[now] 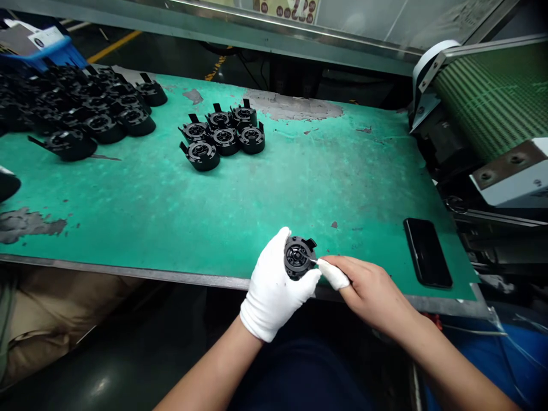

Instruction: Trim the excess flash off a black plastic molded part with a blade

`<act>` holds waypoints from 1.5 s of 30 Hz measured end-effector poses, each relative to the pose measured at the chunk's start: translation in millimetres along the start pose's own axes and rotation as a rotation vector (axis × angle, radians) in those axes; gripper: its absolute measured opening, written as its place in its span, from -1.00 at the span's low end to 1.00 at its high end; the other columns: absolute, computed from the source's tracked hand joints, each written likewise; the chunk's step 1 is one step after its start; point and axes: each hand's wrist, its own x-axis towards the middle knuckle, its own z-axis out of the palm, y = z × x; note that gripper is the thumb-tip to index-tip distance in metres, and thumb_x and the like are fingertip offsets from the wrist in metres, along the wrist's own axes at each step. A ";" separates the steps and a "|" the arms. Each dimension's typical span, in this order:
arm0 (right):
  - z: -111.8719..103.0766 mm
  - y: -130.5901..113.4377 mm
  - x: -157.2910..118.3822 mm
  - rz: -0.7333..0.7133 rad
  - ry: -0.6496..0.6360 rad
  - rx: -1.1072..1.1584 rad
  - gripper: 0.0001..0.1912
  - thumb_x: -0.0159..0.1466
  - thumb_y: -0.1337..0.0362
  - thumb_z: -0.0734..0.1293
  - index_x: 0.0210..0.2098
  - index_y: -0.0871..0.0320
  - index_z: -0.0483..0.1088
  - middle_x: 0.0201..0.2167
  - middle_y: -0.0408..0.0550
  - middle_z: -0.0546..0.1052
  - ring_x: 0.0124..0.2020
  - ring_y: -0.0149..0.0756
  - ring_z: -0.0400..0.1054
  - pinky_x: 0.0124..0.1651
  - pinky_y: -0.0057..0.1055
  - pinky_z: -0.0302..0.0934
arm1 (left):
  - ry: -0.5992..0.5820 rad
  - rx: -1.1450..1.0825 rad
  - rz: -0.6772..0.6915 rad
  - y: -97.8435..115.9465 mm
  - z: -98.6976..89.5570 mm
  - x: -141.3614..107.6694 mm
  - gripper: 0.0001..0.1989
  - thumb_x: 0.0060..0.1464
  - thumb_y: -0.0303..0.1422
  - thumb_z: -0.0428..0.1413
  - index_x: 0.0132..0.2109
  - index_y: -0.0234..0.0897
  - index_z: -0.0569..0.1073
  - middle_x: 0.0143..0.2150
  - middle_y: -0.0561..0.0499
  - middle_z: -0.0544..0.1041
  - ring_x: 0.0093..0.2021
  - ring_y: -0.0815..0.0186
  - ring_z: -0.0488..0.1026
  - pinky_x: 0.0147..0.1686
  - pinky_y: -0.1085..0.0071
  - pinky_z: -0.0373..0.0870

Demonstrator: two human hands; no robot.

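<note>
Gloved in white, my left hand point(276, 288) is wrapped round a round black part point(298, 255) at the table's front edge. The part's ringed face is turned up, and a small tab sticks out at its upper right. My right hand point(363, 282) is bare except for a white covering on the thumb or a finger. It pinches a thin metal tool point(314, 261), whose tip reaches the right side of the part's face. Most of the tool is hidden by the fingers.
Several similar black parts point(225, 138) stand grouped on the green table point(325, 177), with a larger cluster point(100, 123) at the left. A black phone point(427, 251) lies at the right. Beyond it is a green conveyor belt point(500, 91). A person's legs point(55, 314) show at lower left.
</note>
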 end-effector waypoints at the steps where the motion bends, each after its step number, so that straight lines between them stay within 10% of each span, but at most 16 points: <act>1: -2.1 -0.5 -1.6 0.006 -0.029 0.014 -0.65 0.38 0.32 0.16 0.10 0.01 0.40 -0.02 -0.06 0.59 -0.09 -0.18 0.51 -0.06 -0.30 0.33 | -0.022 -0.009 -0.011 0.4 -1.8 0.1 -0.13 0.03 -0.11 0.27 0.36 -0.32 0.09 0.32 -0.29 0.32 0.32 0.01 0.32 0.29 0.02 0.32; 6: -3.8 -3.6 -5.8 0.042 -0.168 0.107 -0.69 0.31 0.40 0.14 -0.04 0.05 0.39 -0.36 -0.14 0.59 -0.36 -0.23 0.49 -0.30 -0.38 0.25 | -0.063 -0.026 -0.026 1.2 -8.2 -0.1 -0.09 0.01 -0.11 0.29 0.37 -0.25 0.05 0.34 -0.27 0.29 0.35 -0.04 0.27 0.30 -0.04 0.28; 22: -3.7 -2.6 -15.8 0.017 -0.151 0.126 -0.60 0.43 0.30 0.11 0.18 0.00 0.38 -0.17 -0.05 0.55 -0.16 -0.22 0.45 -0.13 -0.30 0.31 | -0.065 0.029 0.060 -4.1 -14.7 1.5 -0.05 -0.05 0.05 0.31 0.35 -0.25 0.11 0.28 -0.25 0.35 0.28 -0.04 0.35 0.24 0.00 0.35; 29: 4.8 5.0 -28.9 0.047 -0.040 -0.177 -0.58 0.43 0.28 0.14 0.22 0.01 0.37 -0.29 -0.07 0.50 -0.28 -0.20 0.44 -0.26 -0.31 0.27 | -0.084 -0.058 0.085 9.9 -14.7 16.3 -0.52 0.01 -0.13 0.31 0.00 -0.21 0.37 -0.03 -0.09 0.50 0.04 0.10 0.50 0.13 0.08 0.43; 45: 8.3 1.6 -23.2 0.095 0.033 -0.327 -0.58 0.39 0.33 0.13 0.17 -0.02 0.40 -0.27 -0.07 0.54 -0.29 -0.14 0.49 -0.32 -0.28 0.29 | 0.216 -0.018 0.091 11.4 7.4 6.4 -0.47 -0.05 -0.15 0.35 0.00 -0.19 0.32 0.01 -0.13 0.49 0.00 0.10 0.51 0.05 0.10 0.47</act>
